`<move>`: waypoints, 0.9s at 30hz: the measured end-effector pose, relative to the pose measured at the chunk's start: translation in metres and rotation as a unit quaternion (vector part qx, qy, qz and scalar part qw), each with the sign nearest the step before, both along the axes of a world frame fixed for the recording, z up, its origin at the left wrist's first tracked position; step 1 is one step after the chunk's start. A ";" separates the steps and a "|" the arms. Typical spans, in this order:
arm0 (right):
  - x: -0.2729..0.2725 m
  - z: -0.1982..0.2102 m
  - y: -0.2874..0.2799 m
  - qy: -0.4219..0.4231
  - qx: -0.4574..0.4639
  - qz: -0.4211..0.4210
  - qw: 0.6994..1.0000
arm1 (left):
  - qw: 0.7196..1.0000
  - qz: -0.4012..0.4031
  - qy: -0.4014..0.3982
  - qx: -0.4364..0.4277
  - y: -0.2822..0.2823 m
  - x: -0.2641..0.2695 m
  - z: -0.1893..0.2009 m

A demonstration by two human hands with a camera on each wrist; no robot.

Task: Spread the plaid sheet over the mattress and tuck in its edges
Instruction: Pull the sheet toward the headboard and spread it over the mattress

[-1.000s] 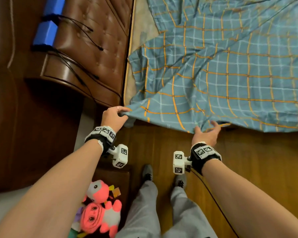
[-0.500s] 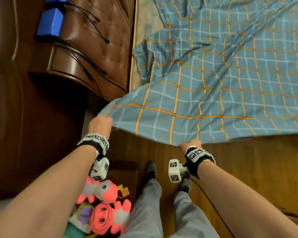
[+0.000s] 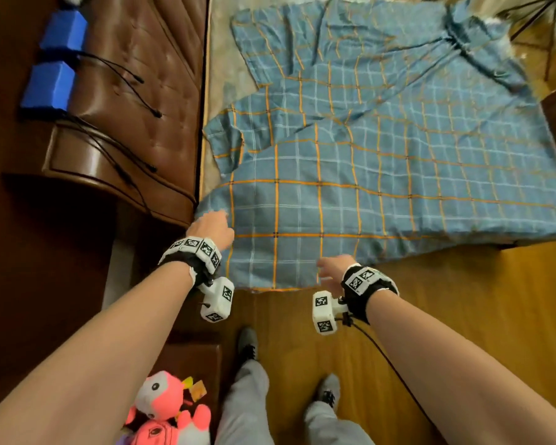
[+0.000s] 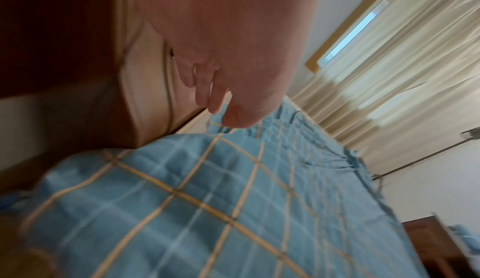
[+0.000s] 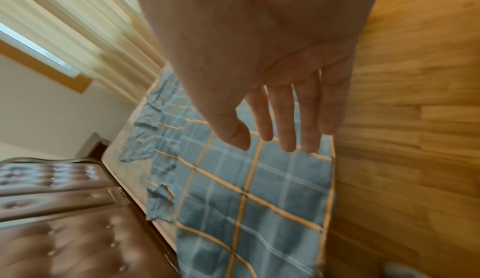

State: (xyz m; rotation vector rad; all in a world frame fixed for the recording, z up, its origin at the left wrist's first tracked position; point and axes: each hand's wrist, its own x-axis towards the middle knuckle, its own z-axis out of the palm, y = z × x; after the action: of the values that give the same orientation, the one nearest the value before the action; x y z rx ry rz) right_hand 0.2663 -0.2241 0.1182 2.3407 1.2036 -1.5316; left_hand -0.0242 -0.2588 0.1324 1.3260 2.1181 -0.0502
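Plaid sheet (image 3: 350, 194) spread rumpled over mattress (image 3: 220, 75), near edge hanging toward wooden floor (image 3: 463, 316). Brown tufted headboard (image 3: 142, 91) at left, blue blocks (image 3: 53, 64) beyond, plush toys (image 3: 164, 412) near. Left hand (image 3: 212, 231) on sheet's corner, fingers loosely curled, pinching nothing visible; right hand (image 5: 272, 77) spread, apart from cloth.

The blue woven-cloth sheet with orange and white plaid lines (image 3: 350, 194) looked matt and creased. The brown tufted leather headboard (image 3: 135, 101) was glossy and buttoned. The honey-coloured wooden plank floor (image 3: 463, 300) had a smooth sheen. Pink plush toys (image 3: 164, 409) looked fuzzy, the cream curtains (image 5: 78, 26) softly pleated.
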 end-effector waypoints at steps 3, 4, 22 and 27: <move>0.022 0.033 0.025 0.011 0.054 0.002 0.998 | 0.992 -0.079 -0.079 0.052 0.032 0.039 0.020; 0.033 0.042 0.032 0.008 0.068 0.000 0.998 | 0.988 -0.100 -0.102 0.061 0.039 0.053 0.025; 0.432 0.171 0.031 -0.095 0.225 -0.102 0.964 | 0.918 -0.378 -0.104 0.058 0.164 0.412 0.159; 0.560 0.179 0.054 -0.095 0.233 -0.119 0.961 | 0.899 -0.416 -0.100 0.089 0.198 0.537 0.192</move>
State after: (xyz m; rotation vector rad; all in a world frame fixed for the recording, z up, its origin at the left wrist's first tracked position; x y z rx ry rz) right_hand 0.8264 -0.1700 0.2976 2.9473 1.3973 -1.1305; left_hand 0.5129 -0.0612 0.3247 2.1578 1.2776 -0.0710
